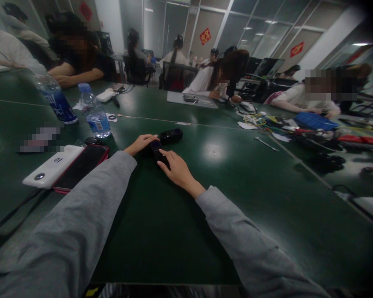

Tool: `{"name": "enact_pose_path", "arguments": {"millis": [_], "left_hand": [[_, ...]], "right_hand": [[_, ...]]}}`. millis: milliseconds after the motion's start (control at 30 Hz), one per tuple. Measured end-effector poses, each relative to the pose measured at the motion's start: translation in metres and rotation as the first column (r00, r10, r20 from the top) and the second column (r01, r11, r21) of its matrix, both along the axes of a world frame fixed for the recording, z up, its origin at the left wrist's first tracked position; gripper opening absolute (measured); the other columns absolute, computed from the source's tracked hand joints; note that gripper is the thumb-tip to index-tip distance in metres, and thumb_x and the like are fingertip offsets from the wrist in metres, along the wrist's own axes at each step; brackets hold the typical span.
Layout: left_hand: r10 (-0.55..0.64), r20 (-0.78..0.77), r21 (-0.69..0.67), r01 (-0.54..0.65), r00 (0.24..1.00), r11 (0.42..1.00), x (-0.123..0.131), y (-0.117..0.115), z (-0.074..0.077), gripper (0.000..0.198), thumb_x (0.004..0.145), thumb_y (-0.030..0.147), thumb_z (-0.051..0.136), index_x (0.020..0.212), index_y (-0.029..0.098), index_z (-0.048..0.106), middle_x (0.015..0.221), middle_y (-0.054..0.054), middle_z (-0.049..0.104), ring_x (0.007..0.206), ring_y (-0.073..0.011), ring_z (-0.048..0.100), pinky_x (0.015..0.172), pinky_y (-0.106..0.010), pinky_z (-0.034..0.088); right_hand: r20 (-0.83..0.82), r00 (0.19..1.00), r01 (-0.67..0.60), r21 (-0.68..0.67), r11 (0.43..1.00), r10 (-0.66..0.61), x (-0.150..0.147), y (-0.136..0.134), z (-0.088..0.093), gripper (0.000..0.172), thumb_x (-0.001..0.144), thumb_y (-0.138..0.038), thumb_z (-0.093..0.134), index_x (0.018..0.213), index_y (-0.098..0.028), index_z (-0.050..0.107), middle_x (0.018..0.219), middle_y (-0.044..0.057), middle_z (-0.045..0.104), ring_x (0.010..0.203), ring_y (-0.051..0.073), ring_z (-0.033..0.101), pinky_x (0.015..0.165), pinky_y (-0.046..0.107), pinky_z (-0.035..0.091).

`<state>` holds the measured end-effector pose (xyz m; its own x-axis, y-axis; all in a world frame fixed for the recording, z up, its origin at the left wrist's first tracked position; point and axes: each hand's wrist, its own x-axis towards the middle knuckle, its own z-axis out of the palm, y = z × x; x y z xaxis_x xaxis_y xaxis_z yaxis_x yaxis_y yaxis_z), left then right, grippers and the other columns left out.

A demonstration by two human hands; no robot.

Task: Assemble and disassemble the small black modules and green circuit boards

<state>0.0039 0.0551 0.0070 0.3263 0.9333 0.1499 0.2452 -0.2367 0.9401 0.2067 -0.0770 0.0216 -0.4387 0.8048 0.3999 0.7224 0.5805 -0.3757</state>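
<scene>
Your two hands meet over a small, dark, oblong device [157, 150] with smooth faces and squared ends, well in from the near edge of the glossy green surface [161, 231] and closer to the pale seam along its panel's far edge. Your left hand [141, 143] lies over the device's far end, fingers stretched out and close together. Your right hand [178, 169] comes in from the right, fingertips on the casing, thumb set apart from the fingers by the near end; you can't tell from here how firmly either hand grips, or whether the device rests on the surface. Soft, creased grey sleeves [90, 207] cover your forearms.

Just beyond your fingers sits a second black block [171, 135], boxy with a slight sheen. Toward the surface's left side, you have a white, round-cornered slab [54, 165] of glossy plastic beside a glass-faced phone [82, 167] in a red case. Farther in stands a clear, ribbed plastic bottle [95, 114] with a blue cap. Near the panel's right-hand seam lies a slim metal wrench [266, 144].
</scene>
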Motion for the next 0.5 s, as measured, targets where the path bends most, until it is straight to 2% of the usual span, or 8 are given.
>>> {"name": "enact_pose_path", "arguments": {"millis": [133,267,500], "left_hand": [[0.017,-0.024,0.015,-0.017,1.0,1.0,0.001,0.0,0.0,0.054,0.079,0.066,0.056,0.093,0.017,0.076,0.099,-0.009,0.073,0.097,-0.0243,0.062,0.094,-0.037,0.042],[0.015,-0.013,0.01,-0.015,1.0,1.0,0.0,-0.001,-0.001,0.057,0.078,0.068,0.056,0.094,0.016,0.076,0.098,-0.01,0.073,0.098,-0.0248,0.062,0.094,-0.037,0.043],[-0.013,0.022,-0.004,0.014,1.0,1.0,0.0,-0.002,-0.001,0.059,0.079,0.068,0.055,0.097,0.015,0.075,0.1,-0.01,0.073,0.098,-0.0245,0.062,0.095,-0.038,0.043]], "right_hand": [[-0.039,0.999,0.02,0.026,0.999,-0.019,0.001,0.003,-0.001,0.047,0.102,-0.049,0.031,0.134,-0.019,0.047,0.121,0.01,0.058,0.11,0.022,0.055,0.094,0.039,0.047],[-0.059,0.997,0.054,0.039,0.998,-0.051,0.002,0.009,-0.005,0.049,0.101,-0.051,0.031,0.134,-0.017,0.047,0.128,0.012,0.056,0.116,0.025,0.052,0.097,0.043,0.045],[-0.155,0.981,0.11,-0.054,0.992,-0.117,0.006,0.018,-0.014,0.058,0.101,-0.057,0.027,0.138,-0.016,0.043,0.142,0.012,0.048,0.132,0.024,0.042,0.107,0.045,0.039]]}}
